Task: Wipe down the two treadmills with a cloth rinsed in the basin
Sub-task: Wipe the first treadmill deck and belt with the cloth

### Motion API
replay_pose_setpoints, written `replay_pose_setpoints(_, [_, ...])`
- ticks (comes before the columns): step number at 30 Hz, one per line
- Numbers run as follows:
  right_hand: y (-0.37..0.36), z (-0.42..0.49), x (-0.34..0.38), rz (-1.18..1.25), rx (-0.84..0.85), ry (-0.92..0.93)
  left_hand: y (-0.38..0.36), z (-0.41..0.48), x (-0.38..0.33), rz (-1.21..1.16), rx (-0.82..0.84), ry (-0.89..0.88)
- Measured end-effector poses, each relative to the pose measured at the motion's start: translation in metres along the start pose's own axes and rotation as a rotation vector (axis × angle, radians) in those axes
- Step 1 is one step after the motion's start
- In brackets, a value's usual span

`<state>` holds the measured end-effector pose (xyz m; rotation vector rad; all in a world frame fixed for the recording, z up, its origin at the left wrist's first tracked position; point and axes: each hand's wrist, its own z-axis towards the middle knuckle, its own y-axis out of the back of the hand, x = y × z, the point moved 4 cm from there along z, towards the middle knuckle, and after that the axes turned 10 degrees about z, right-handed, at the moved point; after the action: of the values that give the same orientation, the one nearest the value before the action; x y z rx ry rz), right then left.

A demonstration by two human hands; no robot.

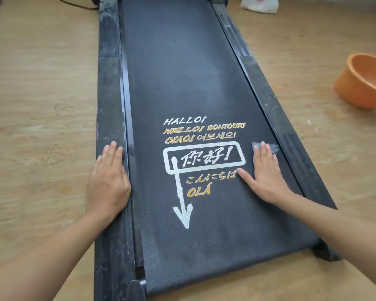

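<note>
Orange basin (364,83) (right of treadmill (182,72)), white bag (259,5)

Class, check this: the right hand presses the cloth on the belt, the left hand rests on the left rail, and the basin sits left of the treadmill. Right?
Wrong on the basin: the head view shows it on the floor right of the treadmill. The right hand does press the cloth on the belt, and the left hand rests on the left rail.

Black treadmill belt (182,72) with white-and-gold lettering, orange basin (363,81), grey-blue cloth (274,148)
</note>
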<state>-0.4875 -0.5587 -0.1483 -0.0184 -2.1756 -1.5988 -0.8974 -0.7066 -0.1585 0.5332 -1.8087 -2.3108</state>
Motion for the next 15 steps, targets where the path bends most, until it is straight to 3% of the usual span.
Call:
replay_pose_setpoints(2, [-0.02, 0.015, 0.048, 0.004, -0.002, 0.091, 0.0, 0.001, 0.0, 0.012, 0.016, 0.003])
replay_pose_setpoints(8, [-0.058, 0.028, 0.179, 0.225, 0.196, 0.348, 0.002, -0.003, 0.002, -0.005, 0.027, 0.014])
replay_pose_setpoints(15, [-0.04, 0.031, 0.15, 0.188, 0.172, 0.426, 0.001, -0.002, 0.004, -0.02, 0.018, 0.011])
